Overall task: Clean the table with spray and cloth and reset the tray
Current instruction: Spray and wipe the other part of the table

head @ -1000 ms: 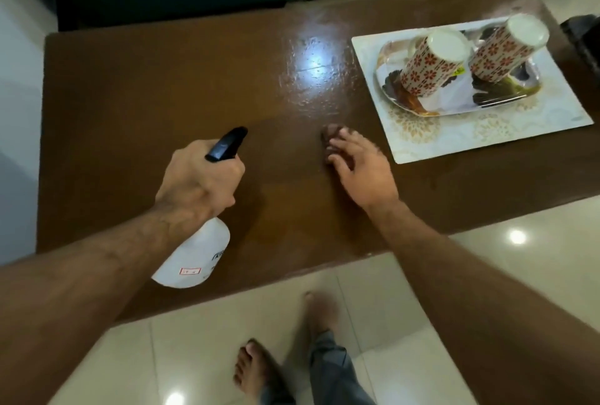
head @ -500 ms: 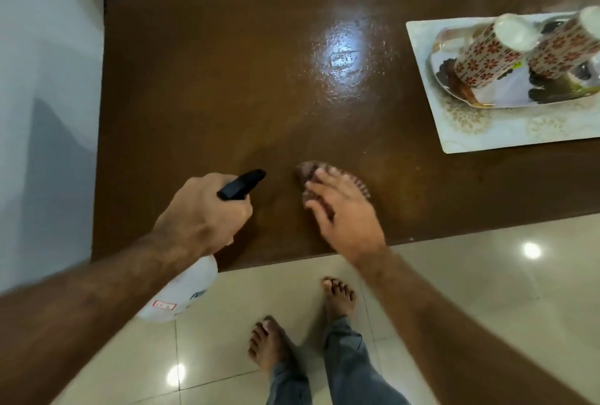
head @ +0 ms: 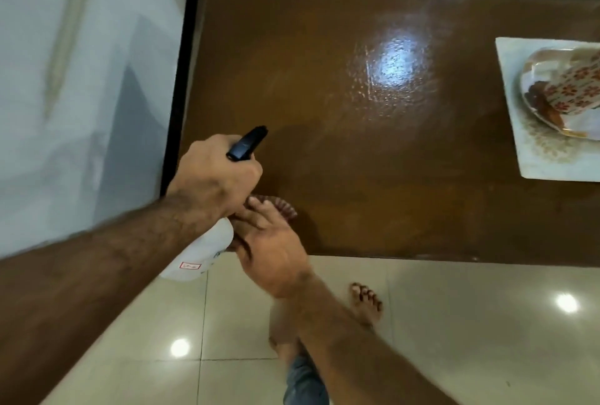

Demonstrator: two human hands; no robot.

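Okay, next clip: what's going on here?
A person is cleaning a brown table. The left hand grips a white spray bottle by its black trigger head, nozzle aimed over the tabletop. The right hand presses a reddish cloth flat on the near edge, close under the bottle. At the right edge, a shiny tray with a patterned cup sits on a white mat. A sheen shows mid-table.

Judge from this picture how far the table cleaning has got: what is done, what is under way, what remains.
Done: the table already shines wet around its middle. Under way: the left hand grips the spray bottle while the right hand presses the cloth near the front edge. Left: the tray holding a cup is not yet reset.
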